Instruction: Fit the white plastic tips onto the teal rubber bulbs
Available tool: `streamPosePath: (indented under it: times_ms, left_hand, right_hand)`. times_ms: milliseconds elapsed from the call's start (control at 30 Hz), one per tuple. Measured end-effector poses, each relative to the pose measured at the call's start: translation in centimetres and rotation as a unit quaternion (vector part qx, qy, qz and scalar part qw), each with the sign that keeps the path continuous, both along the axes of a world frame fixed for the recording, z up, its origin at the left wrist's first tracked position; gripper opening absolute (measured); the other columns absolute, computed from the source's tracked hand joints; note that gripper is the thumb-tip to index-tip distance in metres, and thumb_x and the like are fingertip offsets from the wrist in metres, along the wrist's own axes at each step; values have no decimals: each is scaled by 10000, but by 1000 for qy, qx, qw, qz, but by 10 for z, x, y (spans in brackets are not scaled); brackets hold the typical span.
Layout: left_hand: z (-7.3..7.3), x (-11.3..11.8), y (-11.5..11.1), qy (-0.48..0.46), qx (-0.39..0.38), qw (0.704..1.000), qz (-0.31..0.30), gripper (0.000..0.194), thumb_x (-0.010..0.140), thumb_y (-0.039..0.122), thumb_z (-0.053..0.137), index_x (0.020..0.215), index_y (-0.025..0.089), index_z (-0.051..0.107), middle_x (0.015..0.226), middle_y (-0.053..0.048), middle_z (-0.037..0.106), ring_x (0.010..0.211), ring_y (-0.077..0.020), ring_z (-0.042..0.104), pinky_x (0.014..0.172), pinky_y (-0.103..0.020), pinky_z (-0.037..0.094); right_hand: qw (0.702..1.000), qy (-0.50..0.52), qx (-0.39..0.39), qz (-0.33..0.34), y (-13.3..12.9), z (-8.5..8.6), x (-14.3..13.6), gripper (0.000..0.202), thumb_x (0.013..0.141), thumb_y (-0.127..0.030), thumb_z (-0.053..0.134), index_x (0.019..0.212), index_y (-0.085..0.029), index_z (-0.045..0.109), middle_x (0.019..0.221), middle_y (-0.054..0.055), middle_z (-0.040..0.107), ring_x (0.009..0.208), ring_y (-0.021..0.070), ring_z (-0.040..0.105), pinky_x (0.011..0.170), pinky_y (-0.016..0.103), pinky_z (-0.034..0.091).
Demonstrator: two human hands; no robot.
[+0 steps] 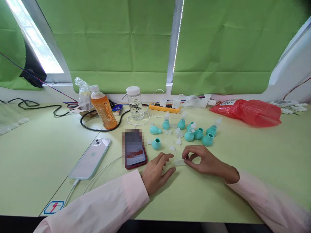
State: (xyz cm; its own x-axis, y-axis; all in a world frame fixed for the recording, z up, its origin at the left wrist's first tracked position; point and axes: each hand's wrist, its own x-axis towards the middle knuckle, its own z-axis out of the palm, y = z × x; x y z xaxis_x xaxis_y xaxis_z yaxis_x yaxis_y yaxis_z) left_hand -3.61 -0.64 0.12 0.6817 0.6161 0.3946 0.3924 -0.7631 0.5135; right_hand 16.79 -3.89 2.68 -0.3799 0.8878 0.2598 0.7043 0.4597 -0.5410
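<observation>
My right hand [202, 160] pinches one end of a small translucent plastic piece [179, 162] between thumb and fingertips, low over the table. My left hand [157, 171] rests just left of that piece, thumb and fingers apart, holding nothing. Beyond the hands stand several teal rubber bulbs. One open-necked bulb [156, 144] is nearest the left hand, and another bulb [155, 130] lies on its side. A bulb with a clear tip [166, 124] stands behind them. Loose translucent tips, such as a small white cone [178, 141], lie among the bulbs.
Left of my hands lie a phone in a red case [138, 158] and a pale phone [91, 158] on a charging cable. Farther back are an orange drink bottle [105, 111], a clear jar [136, 106], a yellow power strip [155, 107] and a red plastic bag [255, 113].
</observation>
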Motion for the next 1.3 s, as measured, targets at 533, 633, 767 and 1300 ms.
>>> streamPosePath:
  times_ms: [533,633,767,1300]
  left_hand:
    - [-7,2,2,32,26,999,-26,199,735,109,470,915,163,537,889,-55,545,813,-165,505,698,-288,458]
    - [-5,2,3,54,24,998,-18,204,731,151,503,929,159,551,851,-56,568,793,-180,495,690,-310,455]
    - [-4,2,3,66,31,997,-10,200,742,176,488,928,144,557,842,-65,571,794,-187,478,695,-317,446]
    - [-3,2,3,108,33,994,-9,213,774,252,447,950,170,534,852,-55,550,801,-187,490,685,-311,437]
  right_hand:
    - [947,-262,116,-145,33,-21,-1,352,819,-377,366,1023,-205,595,520,38,602,485,159,535,451,247,276]
    - [921,-331,99,-177,41,-18,-5,343,809,-383,368,949,-219,634,579,72,634,543,194,567,446,246,243]
    - [921,-333,62,-192,46,-15,0,320,775,-370,420,990,-234,613,643,68,648,625,210,582,468,247,267]
    - [932,-330,30,-146,55,-8,-4,288,831,-307,378,865,-185,638,659,59,627,620,166,552,485,234,211]
